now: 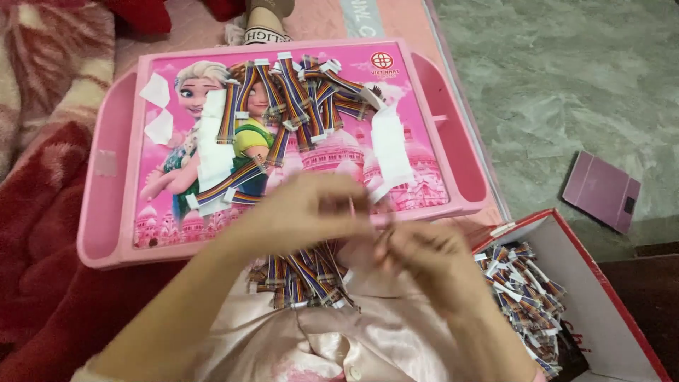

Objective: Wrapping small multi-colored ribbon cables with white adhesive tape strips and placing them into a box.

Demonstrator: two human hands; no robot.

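Head view looks down on a lap in pale pink satin clothing (368, 339), where a loose bundle of rainbow-striped ribbon pieces (300, 276) lies against the near edge of a pink lap tray (106, 205). Just above that bundle the two hands meet: the left hand (304, 209) is curled with its fingertips pinched together, and the right hand (424, 258) is likewise closed in a pinch — both seem to grip one small ribbon piece between them, though motion blur hides the piece itself. To the right of the right hand, an open red-edged cardboard box (601, 318) holds a heap of finished ribbon pieces (527, 293) with white ends. Farther off, on the cartoon-printed tabletop of the tray, more striped ribbon strips (297, 92) lie fanned near the far edge, with white paper strips (390, 148) beside and among them. A red blanket (35, 247) lies to the left — and a small purple booklet (601, 189) rests on the green floor (552, 85) to the right.
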